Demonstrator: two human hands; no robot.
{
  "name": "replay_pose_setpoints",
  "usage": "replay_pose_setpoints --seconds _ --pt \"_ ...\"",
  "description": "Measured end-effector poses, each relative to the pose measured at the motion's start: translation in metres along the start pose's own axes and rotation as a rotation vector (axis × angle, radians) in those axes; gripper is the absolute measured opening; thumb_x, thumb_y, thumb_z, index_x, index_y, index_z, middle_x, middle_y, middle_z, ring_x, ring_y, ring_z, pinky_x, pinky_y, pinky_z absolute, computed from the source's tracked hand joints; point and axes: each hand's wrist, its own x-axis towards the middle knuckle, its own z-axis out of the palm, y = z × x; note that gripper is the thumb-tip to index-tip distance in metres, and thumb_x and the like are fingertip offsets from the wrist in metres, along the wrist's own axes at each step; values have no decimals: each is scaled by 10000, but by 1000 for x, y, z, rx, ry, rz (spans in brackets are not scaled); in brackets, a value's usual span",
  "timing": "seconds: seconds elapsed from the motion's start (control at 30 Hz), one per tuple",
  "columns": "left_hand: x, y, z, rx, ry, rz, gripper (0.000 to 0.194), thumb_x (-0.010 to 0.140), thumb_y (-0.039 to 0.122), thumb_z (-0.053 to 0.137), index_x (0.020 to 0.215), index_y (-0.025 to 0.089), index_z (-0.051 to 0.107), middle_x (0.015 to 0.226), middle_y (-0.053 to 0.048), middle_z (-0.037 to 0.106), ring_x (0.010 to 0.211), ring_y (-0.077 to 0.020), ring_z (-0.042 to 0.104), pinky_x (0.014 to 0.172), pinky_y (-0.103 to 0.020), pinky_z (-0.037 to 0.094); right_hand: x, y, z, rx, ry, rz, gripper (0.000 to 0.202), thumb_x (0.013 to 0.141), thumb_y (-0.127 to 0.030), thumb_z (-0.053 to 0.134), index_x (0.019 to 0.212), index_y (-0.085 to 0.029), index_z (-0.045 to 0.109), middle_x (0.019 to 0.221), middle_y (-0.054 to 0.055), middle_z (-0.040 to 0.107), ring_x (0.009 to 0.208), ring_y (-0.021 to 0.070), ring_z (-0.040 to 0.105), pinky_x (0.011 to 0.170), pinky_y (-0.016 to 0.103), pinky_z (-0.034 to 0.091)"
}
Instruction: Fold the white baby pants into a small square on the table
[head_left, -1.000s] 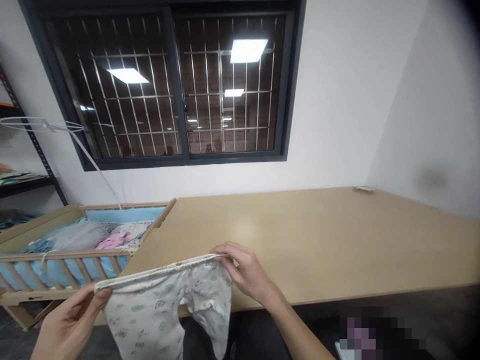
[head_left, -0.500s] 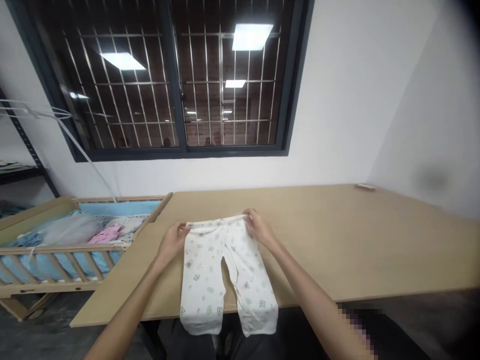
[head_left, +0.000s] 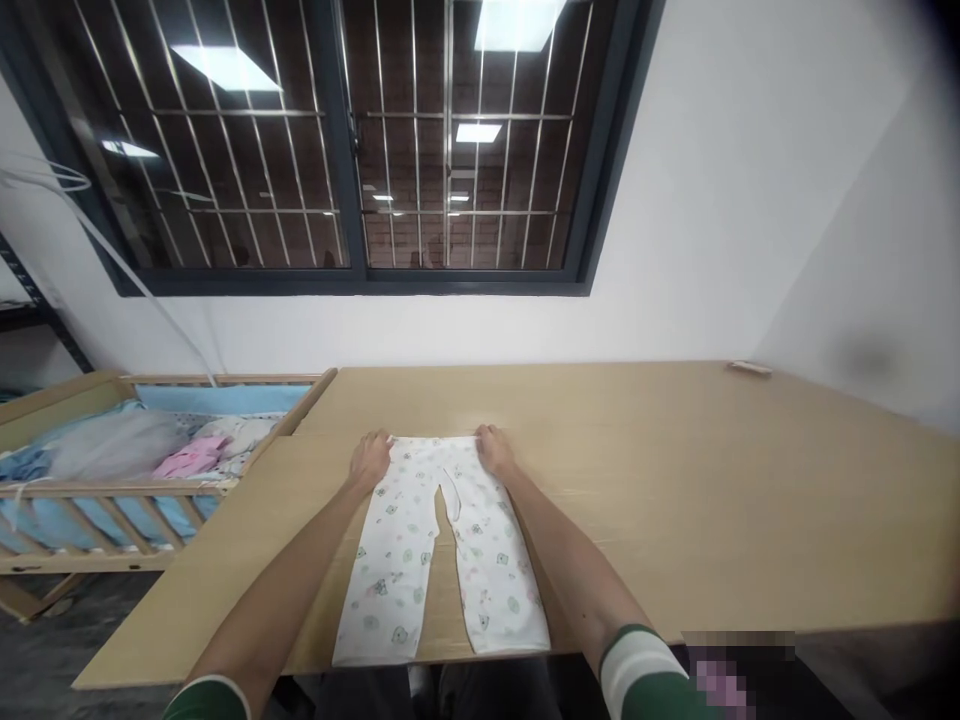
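The left hand [head_left: 370, 458] and right hand [head_left: 496, 454], fingers [head_left: 487, 437] partly hidden, grasped the printed trousers [head_left: 388, 570] by their far corners; the legs lay nearer, on the worktop [head_left: 675, 480].

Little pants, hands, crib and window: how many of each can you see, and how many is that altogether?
Little pants: 1 pair
Hands: 2 (left hand, right hand)
Crib: 1
Window: 1
Total: 5

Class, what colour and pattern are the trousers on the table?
White trousers with small, scattered prints, some green, some pink; clearest in the head view.
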Motion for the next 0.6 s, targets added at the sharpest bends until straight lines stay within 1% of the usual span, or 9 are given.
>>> replay_pose_setpoints --seconds 0.1,0.2,0.27,0.33,0.4,0.47,0.53,0.6 --pt "16 2 8 30 -6 -27 245 1033 326 489 1122 145 629 1152 -110 669 1099 -234 632 950 -399 490 12 6 9 -7 10 16 298 958 -86 470 1179 -172 651 1210 135 613 1105 227 541 926 289 365" --pt "26 5 16 42 -1 -58 280 1012 377 546 1160 153 628 1166 -82 662 1080 -225 635 965 -442 506 24 13 15 6 11 12 316 958 -85 470 1190 -181 662 1248 128 594 1122 219 537 943 283 359" --pt "28 6 18 40 7 -72 284 1016 373 535 1172 153 622 1168 -90 660 1083 -228 633 963 -438 504 29 18 17 25 10 8 321 970 -101 469 1198 -193 674 1249 116 594 1137 210 539 964 282 352" --pt "27 7 18 30 14 -71 271 1031 334 487 1193 150 605 1165 -112 664 1088 -231 631 949 -404 493 32 22 20 48 12 11 329 987 -120 462 1218 -201 681 1244 111 597 1156 205 543 989 287 342" --pt "23 9 13 19 18 -56 264 1036 275 439 1224 155 581 1164 -142 670 1102 -235 626 936 -362 472 34 25 22 71 20 23 342 997 -136 460 1263 -197 666 1251 118 597 1170 208 548 1009 301 336" --pt "19 14 5 10 23 -28 284 1025 224 413 1263 160 556 1180 -166 666 1139 -247 610 947 -349 447 34 27 24 94 26 35 353 998 -144 471 1306 -182 640 1255 129 602 1164 209 559 1018 310 337" --pt "14 23 -6 2 33 10 326 1011 191 405 1308 147 531 1232 -193 640 1203 -272 574 988 -374 420 35 28 26 115 28 41 343 996 -149 484 1302 -168 637 1252 132 615 1156 205 567 1024 307 339" --pt "6 39 -18 -9 44 63 363 1002 182 401 1342 118 511 1294 -225 598 1268 -302 526 1032 -413 391 35 28 27 136 26 43 311 998 -160 492 1261 -160 657 1246 130 630 1156 201 569 1032 297 337"
